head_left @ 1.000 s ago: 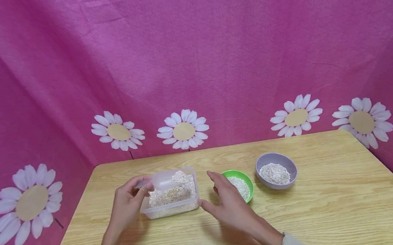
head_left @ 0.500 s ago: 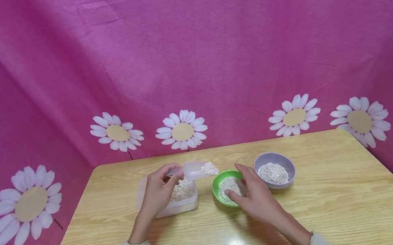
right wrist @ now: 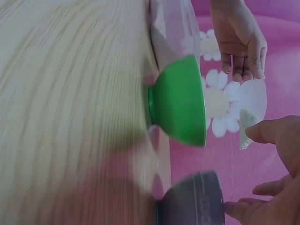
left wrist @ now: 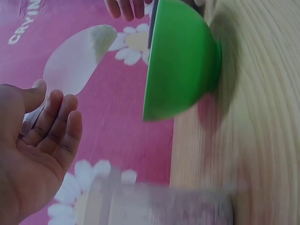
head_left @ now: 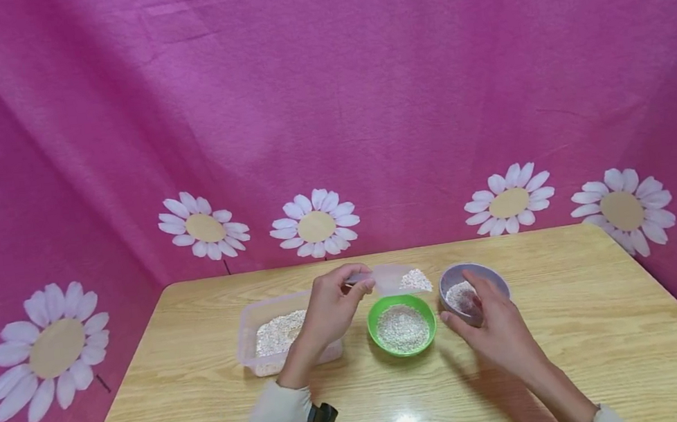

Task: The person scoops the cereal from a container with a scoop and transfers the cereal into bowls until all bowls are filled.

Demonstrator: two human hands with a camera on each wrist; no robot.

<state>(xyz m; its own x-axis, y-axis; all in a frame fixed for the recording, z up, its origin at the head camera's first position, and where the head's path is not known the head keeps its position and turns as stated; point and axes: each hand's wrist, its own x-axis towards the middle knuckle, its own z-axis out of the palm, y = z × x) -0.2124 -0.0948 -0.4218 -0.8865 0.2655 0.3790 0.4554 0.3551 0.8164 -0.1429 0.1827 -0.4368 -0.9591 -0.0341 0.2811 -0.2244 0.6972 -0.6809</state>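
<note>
My left hand point(head_left: 331, 302) pinches the handle of a translucent plastic scoop point(head_left: 387, 279), its tip bearing a small heap of oat-like flakes point(head_left: 415, 281). The scoop hangs above the back of a green bowl point(head_left: 405, 353), which holds more flakes. Over the purple bowl point(right wrist: 192, 201) is my right hand point(head_left: 503, 331), thumb and fingers spread and loosely bent. Its fingertips are at that bowl's rim in the right wrist view; whether they touch it I cannot tell. Flakes in the purple bowl are partly hidden by the right hand.
A translucent rectangular container point(head_left: 268, 367) of flakes stands left of the green bowl, partly behind my left forearm. All stand on a wooden table point(head_left: 602, 320). A pink cloth point(head_left: 363, 97) with printed daisies hangs behind the table.
The left hand has carried the loaded scoop rightward from the container to above the green bowl. My right hand has moved right, from beside the green bowl to the purple one.
</note>
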